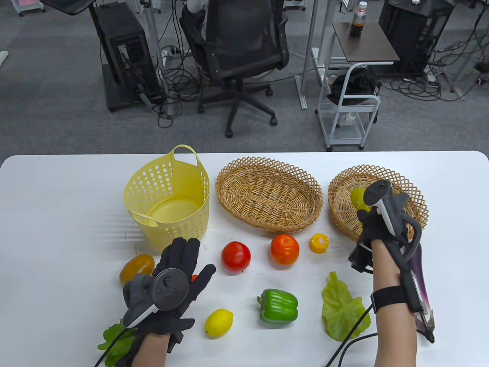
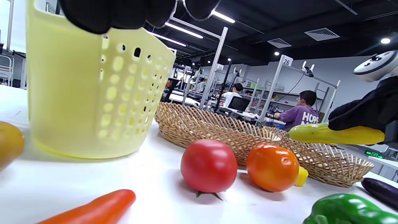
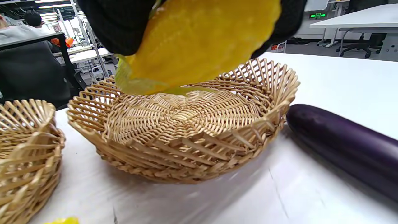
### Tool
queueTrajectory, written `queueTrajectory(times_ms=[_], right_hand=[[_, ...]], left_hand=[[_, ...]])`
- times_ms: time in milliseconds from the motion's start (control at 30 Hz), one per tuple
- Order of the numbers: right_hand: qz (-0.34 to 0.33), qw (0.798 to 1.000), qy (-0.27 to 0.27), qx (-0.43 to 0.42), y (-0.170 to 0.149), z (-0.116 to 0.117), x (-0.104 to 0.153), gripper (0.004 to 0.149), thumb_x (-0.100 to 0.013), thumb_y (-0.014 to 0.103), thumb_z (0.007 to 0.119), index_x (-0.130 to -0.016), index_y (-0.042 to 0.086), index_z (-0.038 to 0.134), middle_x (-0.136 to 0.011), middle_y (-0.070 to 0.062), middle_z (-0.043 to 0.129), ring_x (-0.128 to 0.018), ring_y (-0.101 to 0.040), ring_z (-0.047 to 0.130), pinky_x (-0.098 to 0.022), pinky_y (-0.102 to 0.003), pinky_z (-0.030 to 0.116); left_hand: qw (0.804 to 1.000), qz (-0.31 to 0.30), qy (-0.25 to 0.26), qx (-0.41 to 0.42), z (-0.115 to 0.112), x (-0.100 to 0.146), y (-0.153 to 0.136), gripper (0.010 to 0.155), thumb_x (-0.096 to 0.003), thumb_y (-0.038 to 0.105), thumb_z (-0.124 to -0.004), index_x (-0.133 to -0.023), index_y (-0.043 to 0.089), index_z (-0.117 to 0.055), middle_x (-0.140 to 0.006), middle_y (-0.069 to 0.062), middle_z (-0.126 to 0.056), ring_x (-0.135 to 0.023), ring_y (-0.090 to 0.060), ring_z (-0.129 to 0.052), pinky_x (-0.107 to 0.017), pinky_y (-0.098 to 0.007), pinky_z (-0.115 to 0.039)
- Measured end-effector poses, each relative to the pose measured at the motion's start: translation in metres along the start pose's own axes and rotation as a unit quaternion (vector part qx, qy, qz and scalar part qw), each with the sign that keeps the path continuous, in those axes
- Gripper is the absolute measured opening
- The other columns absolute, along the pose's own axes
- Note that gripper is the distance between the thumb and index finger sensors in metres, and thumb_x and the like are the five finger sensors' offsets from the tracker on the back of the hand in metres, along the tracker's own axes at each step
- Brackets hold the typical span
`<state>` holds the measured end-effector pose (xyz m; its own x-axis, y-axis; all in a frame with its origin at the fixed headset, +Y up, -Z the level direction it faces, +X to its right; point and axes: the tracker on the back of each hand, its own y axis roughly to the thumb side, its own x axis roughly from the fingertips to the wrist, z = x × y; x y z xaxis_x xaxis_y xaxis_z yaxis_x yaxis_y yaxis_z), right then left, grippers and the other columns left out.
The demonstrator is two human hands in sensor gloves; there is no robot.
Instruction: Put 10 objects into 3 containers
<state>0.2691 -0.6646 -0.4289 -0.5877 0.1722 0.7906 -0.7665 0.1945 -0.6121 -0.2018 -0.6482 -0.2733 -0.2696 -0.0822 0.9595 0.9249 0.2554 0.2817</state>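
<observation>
My right hand (image 1: pixel 368 218) grips a yellow corn cob (image 1: pixel 358 198) with a green end and holds it above the right wicker basket (image 1: pixel 417 198). The cob shows over the empty basket (image 3: pixel 186 149) in the right wrist view (image 3: pixel 199 43) and in the left wrist view (image 2: pixel 335 134). My left hand (image 1: pixel 183 260) is open with its fingers spread, hovering low over an orange-red chili (image 1: pixel 194 277) that is mostly hidden under it; the chili (image 2: pixel 93 208) lies on the table. A yellow plastic basket (image 1: pixel 168 198) and an oval wicker basket (image 1: pixel 267 191) stand empty.
On the table lie a red tomato (image 1: pixel 235 257), an orange tomato (image 1: pixel 284 249), a small yellow piece (image 1: pixel 319 243), a green bell pepper (image 1: pixel 279 306), a lemon (image 1: pixel 218 322), a lettuce leaf (image 1: pixel 342 309), an eggplant (image 1: pixel 422 283), a mango (image 1: pixel 136 267) and leafy greens (image 1: pixel 114 340).
</observation>
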Motion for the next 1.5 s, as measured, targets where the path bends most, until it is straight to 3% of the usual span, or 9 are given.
queueTrajectory(times_ms=[167,267,333,433,700,933,1067,1267,1500], right_hand=[[0.017,1.000,0.001,-0.006,0.001,0.016,-0.013,0.072,-0.057,0.045,0.076,-0.114,0.022,0.040,-0.094,-0.020,0.078,-0.075,-0.037,0.079,-0.059,-0.044,0.071],[0.014,1.000,0.010,-0.001,0.001,0.021,-0.015,0.072,-0.058,0.045,0.073,-0.115,0.022,0.035,-0.101,-0.019,0.070,-0.079,-0.038,0.074,-0.055,-0.042,0.071],[0.007,1.000,0.029,-0.002,0.001,0.016,-0.013,0.072,-0.060,0.046,0.069,-0.116,0.022,0.031,-0.110,-0.021,0.058,-0.085,-0.041,0.069,-0.053,-0.040,0.072],[-0.001,0.999,0.030,-0.025,-0.005,0.002,-0.006,0.071,-0.060,0.049,0.067,-0.117,0.021,0.034,-0.117,-0.021,0.047,-0.095,-0.044,0.060,-0.060,-0.048,0.067],[0.012,1.000,0.027,-0.011,-0.054,-0.029,0.025,0.076,-0.058,0.054,0.066,-0.117,0.018,0.033,-0.119,-0.024,0.042,-0.099,-0.049,0.055,-0.065,-0.055,0.063],[0.045,0.997,0.056,0.006,-0.113,-0.033,0.048,0.085,-0.055,0.055,0.072,-0.118,0.014,0.031,-0.121,-0.026,0.038,-0.103,-0.054,0.050,-0.066,-0.063,0.061],[0.055,0.995,0.084,0.013,-0.142,-0.020,0.056,0.087,-0.055,0.054,0.073,-0.117,0.011,0.032,-0.119,-0.029,0.040,-0.099,-0.057,0.055,-0.062,-0.062,0.065],[0.069,0.985,0.150,0.054,-0.175,0.023,0.064,0.087,-0.054,0.052,0.075,-0.116,0.007,0.033,-0.117,-0.030,0.045,-0.094,-0.056,0.064,-0.057,-0.057,0.072],[0.083,0.974,0.198,0.071,-0.190,0.054,0.065,0.084,-0.056,0.046,0.076,-0.115,0.005,0.033,-0.115,-0.030,0.048,-0.095,-0.054,0.064,-0.059,-0.057,0.071]], left_hand=[[1.000,0.006,-0.006,-0.002,-0.002,-0.002,-0.003,0.076,-0.0658,0.067,-0.042,-0.123,0.016,-0.039,-0.124,-0.026,-0.043,-0.111,-0.055,-0.052,-0.072,-0.065,-0.061],[1.000,0.007,-0.009,-0.003,-0.001,-0.001,-0.001,0.076,-0.0658,0.067,-0.042,-0.123,0.016,-0.039,-0.124,-0.026,-0.042,-0.111,-0.055,-0.052,-0.072,-0.065,-0.061],[1.000,0.006,-0.008,-0.003,-0.001,-0.001,-0.001,0.076,-0.0659,0.067,-0.042,-0.123,0.016,-0.039,-0.125,-0.027,-0.040,-0.111,-0.055,-0.050,-0.072,-0.065,-0.061],[1.000,0.004,-0.005,-0.002,0.000,-0.001,0.000,0.076,-0.0659,0.067,-0.042,-0.123,0.016,-0.039,-0.125,-0.026,-0.040,-0.111,-0.055,-0.050,-0.072,-0.065,-0.061],[1.000,-0.009,-0.002,0.005,0.002,0.002,0.005,0.076,-0.0660,0.067,-0.041,-0.123,0.017,-0.038,-0.125,-0.026,-0.037,-0.112,-0.055,-0.049,-0.073,-0.065,-0.060],[1.000,-0.023,-0.011,0.011,0.003,0.003,0.013,0.076,-0.0660,0.067,-0.040,-0.124,0.018,-0.036,-0.126,-0.026,-0.034,-0.113,-0.054,-0.048,-0.073,-0.064,-0.060],[0.999,-0.027,-0.009,0.015,0.005,0.005,0.013,0.076,-0.0659,0.068,-0.040,-0.124,0.019,-0.036,-0.126,-0.025,-0.034,-0.113,-0.054,-0.048,-0.073,-0.064,-0.060],[0.999,-0.034,-0.009,0.025,0.008,0.007,0.014,0.076,-0.0660,0.068,-0.040,-0.124,0.019,-0.036,-0.126,-0.025,-0.034,-0.113,-0.054,-0.048,-0.074,-0.064,-0.060],[0.999,-0.038,-0.023,0.030,0.006,0.006,0.015,0.076,-0.0660,0.068,-0.039,-0.124,0.018,-0.037,-0.126,-0.025,-0.033,-0.114,-0.054,-0.047,-0.074,-0.064,-0.060]])
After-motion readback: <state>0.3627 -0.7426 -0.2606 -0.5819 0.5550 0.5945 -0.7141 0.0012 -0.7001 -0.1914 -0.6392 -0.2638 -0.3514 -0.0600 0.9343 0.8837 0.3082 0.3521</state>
